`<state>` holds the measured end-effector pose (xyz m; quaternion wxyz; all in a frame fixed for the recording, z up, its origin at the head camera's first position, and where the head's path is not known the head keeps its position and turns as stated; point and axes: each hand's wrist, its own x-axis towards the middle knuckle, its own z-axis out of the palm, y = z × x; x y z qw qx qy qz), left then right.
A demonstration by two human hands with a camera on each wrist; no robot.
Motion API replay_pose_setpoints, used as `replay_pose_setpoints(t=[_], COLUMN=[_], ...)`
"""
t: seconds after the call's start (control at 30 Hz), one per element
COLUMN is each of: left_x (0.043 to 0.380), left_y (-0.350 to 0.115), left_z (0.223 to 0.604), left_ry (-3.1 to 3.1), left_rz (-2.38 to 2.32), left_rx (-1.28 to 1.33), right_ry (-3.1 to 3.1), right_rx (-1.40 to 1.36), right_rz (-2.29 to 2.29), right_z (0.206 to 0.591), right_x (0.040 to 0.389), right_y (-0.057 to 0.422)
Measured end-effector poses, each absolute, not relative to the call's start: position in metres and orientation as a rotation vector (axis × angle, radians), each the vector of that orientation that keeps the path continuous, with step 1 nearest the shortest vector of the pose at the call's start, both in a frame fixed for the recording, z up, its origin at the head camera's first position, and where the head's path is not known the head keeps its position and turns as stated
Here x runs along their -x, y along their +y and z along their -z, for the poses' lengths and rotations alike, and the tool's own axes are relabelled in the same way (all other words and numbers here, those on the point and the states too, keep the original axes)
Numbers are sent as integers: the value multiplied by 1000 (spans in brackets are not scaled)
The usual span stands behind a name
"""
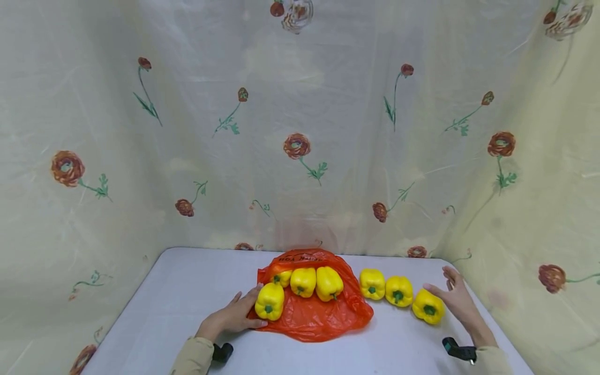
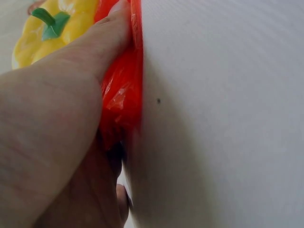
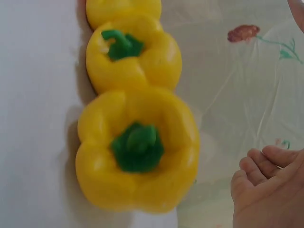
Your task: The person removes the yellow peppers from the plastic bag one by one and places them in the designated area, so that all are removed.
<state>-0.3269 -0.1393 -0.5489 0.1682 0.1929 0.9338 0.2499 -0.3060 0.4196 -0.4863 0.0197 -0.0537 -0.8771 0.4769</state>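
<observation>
A red plastic bag (image 1: pixel 311 315) lies flat in front of me with several yellow bell peppers (image 1: pixel 302 282) on or in its mouth. At its left edge my left hand (image 1: pixel 234 312) holds the bag, thumb in front and fingers behind, beside the nearest bell pepper (image 1: pixel 269 302). In the left wrist view the thumb lies along the red film (image 2: pixel 121 90); the fingers are partly hidden. My right hand (image 1: pixel 459 299) hovers by the rightmost bell pepper (image 1: pixel 428 306), thumb and fingers spread apart and holding nothing. That pepper (image 3: pixel 137 152) fills the right wrist view, its green stem facing the camera.
Two more yellow bell peppers, one (image 1: pixel 372 284) close to the bag and one (image 1: pixel 399 291) beside it, form a row with the rightmost. Everything rests on a white table (image 1: pixel 187 291). A flower-printed curtain (image 1: pixel 328 130) encloses the back and sides.
</observation>
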Motion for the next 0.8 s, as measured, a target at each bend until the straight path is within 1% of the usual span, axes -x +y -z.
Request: replay_pose_setpoints(t=[0.33,0.8], left_x=[326,327], left_y=[-139,-140], left_z=[549,549], left_ry=[2644,2657], left_rz=[-726,-719], left_rx=[-567,-560], right_ry=[-2661,-2611], right_rx=[-68,-295], right_rz=[-1466,-1509], right_z=[475,460], right_x=[302,298], right_y=[388,320])
